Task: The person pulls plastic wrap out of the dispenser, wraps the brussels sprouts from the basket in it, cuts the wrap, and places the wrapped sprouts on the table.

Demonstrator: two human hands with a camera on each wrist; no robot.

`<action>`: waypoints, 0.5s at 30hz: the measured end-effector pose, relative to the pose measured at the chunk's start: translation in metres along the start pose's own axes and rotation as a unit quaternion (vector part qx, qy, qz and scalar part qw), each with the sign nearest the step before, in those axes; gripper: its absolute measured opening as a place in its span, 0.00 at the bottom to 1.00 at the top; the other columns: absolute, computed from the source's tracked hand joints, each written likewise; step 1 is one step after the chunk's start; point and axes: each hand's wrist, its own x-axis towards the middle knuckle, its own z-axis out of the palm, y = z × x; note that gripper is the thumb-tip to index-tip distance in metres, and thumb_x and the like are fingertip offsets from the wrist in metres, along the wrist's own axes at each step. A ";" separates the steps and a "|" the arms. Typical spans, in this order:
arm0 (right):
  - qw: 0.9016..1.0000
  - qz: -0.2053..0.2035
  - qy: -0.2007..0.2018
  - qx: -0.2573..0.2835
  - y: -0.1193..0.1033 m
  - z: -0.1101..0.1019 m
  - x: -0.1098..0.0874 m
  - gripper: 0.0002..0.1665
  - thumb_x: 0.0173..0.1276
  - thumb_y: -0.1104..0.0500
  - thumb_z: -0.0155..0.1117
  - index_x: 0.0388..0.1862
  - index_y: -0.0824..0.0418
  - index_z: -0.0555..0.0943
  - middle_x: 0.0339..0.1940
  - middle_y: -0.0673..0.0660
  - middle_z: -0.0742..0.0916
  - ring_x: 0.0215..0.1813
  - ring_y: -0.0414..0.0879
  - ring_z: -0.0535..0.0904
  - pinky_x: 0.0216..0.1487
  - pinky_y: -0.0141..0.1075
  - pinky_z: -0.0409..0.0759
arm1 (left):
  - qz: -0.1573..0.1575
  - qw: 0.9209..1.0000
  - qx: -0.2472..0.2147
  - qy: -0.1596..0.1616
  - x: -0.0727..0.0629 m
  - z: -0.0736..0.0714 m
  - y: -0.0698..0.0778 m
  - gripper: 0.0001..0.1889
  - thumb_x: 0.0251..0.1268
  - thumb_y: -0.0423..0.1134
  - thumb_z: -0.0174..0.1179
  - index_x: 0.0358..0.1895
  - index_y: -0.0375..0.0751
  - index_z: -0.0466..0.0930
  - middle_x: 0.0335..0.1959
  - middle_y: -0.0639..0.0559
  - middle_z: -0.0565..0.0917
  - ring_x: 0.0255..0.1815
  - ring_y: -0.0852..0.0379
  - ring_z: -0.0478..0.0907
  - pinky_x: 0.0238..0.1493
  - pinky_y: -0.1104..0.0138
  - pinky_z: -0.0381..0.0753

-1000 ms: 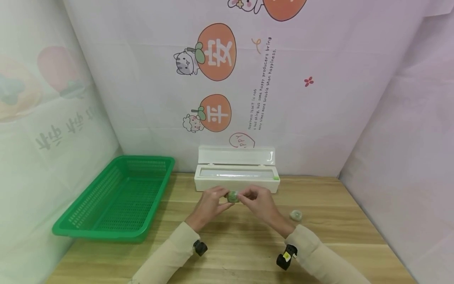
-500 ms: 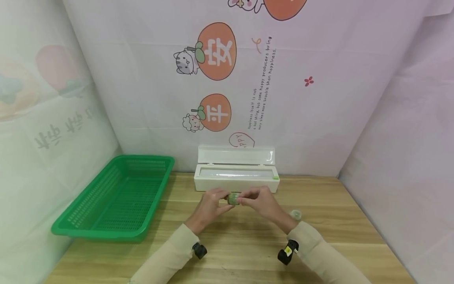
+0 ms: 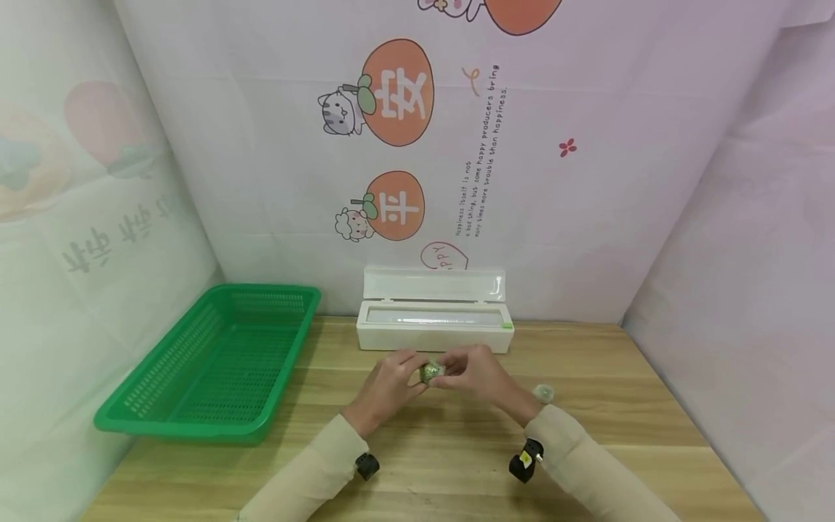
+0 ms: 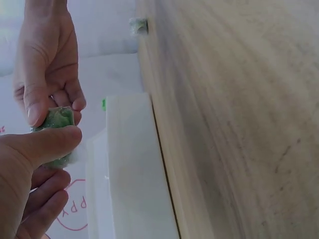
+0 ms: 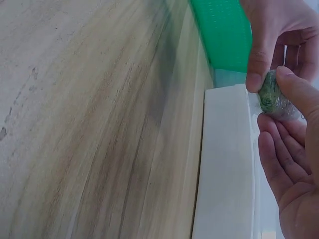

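Note:
A small green bundle in shiny clear film is held up between both hands, in front of the white box. My left hand pinches it from the left; in the left wrist view the thumb lies across the bundle. From the other side my right hand grips it, and the right wrist view has that thumb on the wrapped bundle with the fingers below. A second, similar wrapped bundle lies on the table beside the right wrist; the left wrist view shows this second bundle near the top.
Behind the hands stands a long white box, its clear lid raised against the back curtain. At the left is a green perforated basket. Printed white curtains enclose the wooden table at the back and sides.
The bundle between the hands has been turned and sits slightly lower. Both hands have shifted a little down with it, the right fingers changing their hold. The basket and box stay put.

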 end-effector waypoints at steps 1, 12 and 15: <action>1.000 -0.006 0.002 -0.002 0.001 0.000 -0.001 0.16 0.62 0.50 0.83 0.43 0.57 0.91 0.37 0.51 0.93 0.36 0.37 0.89 0.40 0.28 0.89 | 0.002 1.000 -0.003 -0.001 0.000 0.000 0.001 0.19 0.52 0.38 0.84 0.45 0.39 0.88 0.40 0.53 0.89 0.42 0.59 0.87 0.45 0.71 0.89; 1.000 0.009 -0.009 0.003 0.004 -0.012 -0.013 0.17 0.56 0.48 0.86 0.43 0.44 0.89 0.41 0.42 0.93 0.44 0.38 0.90 0.55 0.42 0.90 | -0.121 0.945 -0.289 -0.093 -0.003 0.000 -0.004 0.22 0.63 0.39 0.77 0.59 0.42 0.85 0.56 0.49 0.90 0.56 0.55 0.88 0.60 0.59 0.89; 1.000 0.005 -0.018 0.001 0.006 -0.013 -0.018 0.17 0.56 0.47 0.86 0.43 0.43 0.89 0.40 0.40 0.93 0.44 0.37 0.89 0.56 0.47 0.90 | -0.107 0.932 -0.331 -0.104 -0.002 0.003 -0.003 0.21 0.63 0.38 0.75 0.59 0.42 0.87 0.57 0.49 0.90 0.56 0.56 0.88 0.59 0.60 0.89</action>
